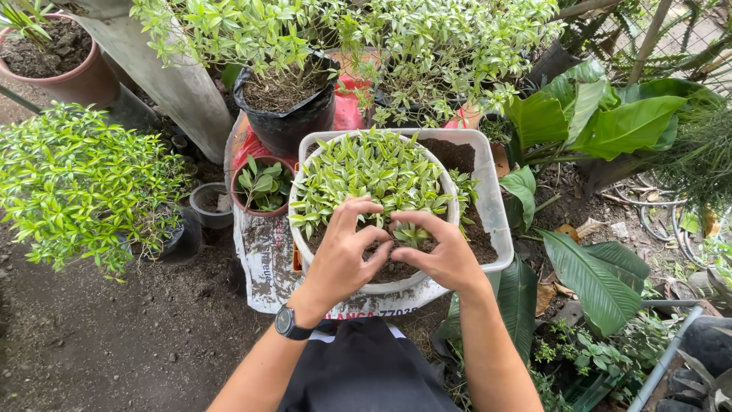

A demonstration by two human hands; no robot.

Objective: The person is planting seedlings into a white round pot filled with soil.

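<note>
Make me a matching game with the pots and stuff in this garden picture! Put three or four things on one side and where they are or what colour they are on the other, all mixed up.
Things:
1. round white pot
2. black plastic bag pot
3. wristwatch
4. big terracotta pot

Places or colours:
A. on the left hand's wrist
B. top left corner, holding bare soil
C. under both hands, full of green-and-cream leaves
D. behind the white pot, dark and crinkly, with a leafy shrub

Pairs: 1-C, 2-D, 3-A, 4-B. The right hand pinches a small sprig over the soil.
</note>
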